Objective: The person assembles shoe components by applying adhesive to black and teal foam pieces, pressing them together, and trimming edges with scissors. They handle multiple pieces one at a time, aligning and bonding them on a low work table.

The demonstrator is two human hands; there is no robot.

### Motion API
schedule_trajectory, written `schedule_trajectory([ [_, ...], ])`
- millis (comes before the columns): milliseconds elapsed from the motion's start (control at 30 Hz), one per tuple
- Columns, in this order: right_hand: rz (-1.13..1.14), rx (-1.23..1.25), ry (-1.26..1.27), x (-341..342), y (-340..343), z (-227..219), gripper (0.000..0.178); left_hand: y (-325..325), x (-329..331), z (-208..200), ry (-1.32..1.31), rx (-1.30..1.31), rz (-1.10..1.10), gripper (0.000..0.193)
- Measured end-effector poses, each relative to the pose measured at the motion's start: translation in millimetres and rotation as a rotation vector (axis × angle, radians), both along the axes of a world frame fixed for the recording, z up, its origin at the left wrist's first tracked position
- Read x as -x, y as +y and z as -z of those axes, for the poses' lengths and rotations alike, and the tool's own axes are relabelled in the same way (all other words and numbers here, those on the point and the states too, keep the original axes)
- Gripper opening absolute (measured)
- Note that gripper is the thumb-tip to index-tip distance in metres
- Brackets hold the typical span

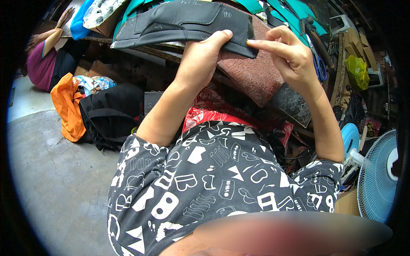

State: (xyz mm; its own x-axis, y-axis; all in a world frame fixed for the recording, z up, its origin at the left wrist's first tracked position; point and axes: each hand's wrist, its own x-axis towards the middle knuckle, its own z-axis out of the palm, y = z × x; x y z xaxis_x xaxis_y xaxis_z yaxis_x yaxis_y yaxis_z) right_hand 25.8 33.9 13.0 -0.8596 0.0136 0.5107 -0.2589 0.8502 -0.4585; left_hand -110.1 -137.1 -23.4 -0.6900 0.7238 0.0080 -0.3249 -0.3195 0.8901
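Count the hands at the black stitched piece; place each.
2: the left hand grips the lower edge of the black stitched piece; the right hand has a fingertip at its right end.

A grey concrete floor (pixel 64 170), scuffed with paler marks, spreads well to the left of and below the fingers (pixel 273 46). Its far-left stretch catches pale, cool light, while the space beneath the work surface (pixel 164 54), left of the fingers, lies in shadow. A rough reddish slab (pixel 256 81) sits just below them. To their right, a long wooden plank (pixel 338 70) runs through a dim, crowded corner; an electric fan (pixel 376 183) with light-blue blades stands farther right and lower.
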Motion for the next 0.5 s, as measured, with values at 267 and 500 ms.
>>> schedule_trajectory([
  [267, 0.012, -0.235, 0.088, -5.2, -5.6, -1.9, 0.052, 2.1, 0.6, -2.0, -0.041, -0.097, -0.001, 0.023],
  [500, -0.017, -0.256, 0.084, -10.0, -6.0, -9.3, 0.042, 3.1, -0.6, 0.6, -0.071, -0.06, -0.031, 0.024],
])
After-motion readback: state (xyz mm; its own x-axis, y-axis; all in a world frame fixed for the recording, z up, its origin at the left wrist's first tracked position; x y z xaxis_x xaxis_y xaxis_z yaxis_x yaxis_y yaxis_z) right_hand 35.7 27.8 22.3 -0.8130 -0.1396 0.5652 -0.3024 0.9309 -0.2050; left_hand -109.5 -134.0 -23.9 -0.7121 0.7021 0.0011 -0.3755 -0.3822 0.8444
